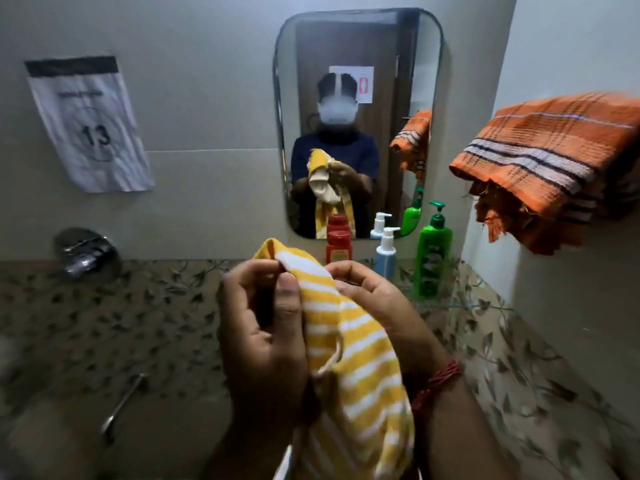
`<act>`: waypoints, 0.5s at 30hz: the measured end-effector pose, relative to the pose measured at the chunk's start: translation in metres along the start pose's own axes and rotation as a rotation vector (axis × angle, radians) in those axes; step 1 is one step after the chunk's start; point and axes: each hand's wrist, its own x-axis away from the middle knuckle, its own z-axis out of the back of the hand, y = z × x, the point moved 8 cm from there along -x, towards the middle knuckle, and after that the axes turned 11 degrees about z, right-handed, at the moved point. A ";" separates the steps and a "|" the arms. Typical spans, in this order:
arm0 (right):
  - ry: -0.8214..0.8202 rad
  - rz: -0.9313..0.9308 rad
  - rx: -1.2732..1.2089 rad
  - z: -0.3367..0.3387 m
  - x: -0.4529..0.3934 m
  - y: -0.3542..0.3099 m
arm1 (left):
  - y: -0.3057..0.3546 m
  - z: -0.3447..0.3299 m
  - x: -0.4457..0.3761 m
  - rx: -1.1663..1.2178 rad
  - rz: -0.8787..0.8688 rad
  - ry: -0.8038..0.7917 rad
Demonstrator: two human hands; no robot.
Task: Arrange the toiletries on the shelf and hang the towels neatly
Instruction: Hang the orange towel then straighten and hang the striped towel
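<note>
A yellow-and-white striped towel point(360, 368) hangs between both hands at the centre of the head view. My left hand point(266, 337) pinches its top edge between thumb and fingers. My right hand point(374, 299) grips the towel from the right side, a red thread on its wrist. An orange striped towel point(540, 161) hangs folded on the right wall. On the shelf behind the hands stand a red bottle point(339, 245), a white-and-blue pump bottle point(386, 251) and a green pump bottle point(434, 258).
A mirror point(356, 116) on the wall shows the person with the towel. A paper sheet numbered 13 point(90, 126) hangs at the left. A chrome tap fitting point(86, 252) and a metal rod point(123, 403) sit at the lower left. Patterned tiles cover the lower wall.
</note>
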 end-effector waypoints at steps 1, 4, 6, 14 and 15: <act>-0.033 0.035 -0.078 -0.010 0.005 -0.004 | 0.009 0.009 -0.005 -0.045 -0.054 0.037; -0.108 0.105 -0.190 -0.028 0.013 -0.018 | 0.010 0.009 -0.023 -0.263 -0.061 -0.070; -0.104 0.098 -0.241 -0.033 0.008 -0.026 | -0.003 -0.005 -0.025 -0.270 0.085 -0.285; -0.056 0.147 -0.002 -0.043 0.004 -0.049 | -0.018 -0.022 -0.018 0.024 0.462 -0.619; -0.044 0.163 0.041 -0.043 0.005 -0.053 | -0.016 -0.020 -0.020 0.049 0.466 -0.609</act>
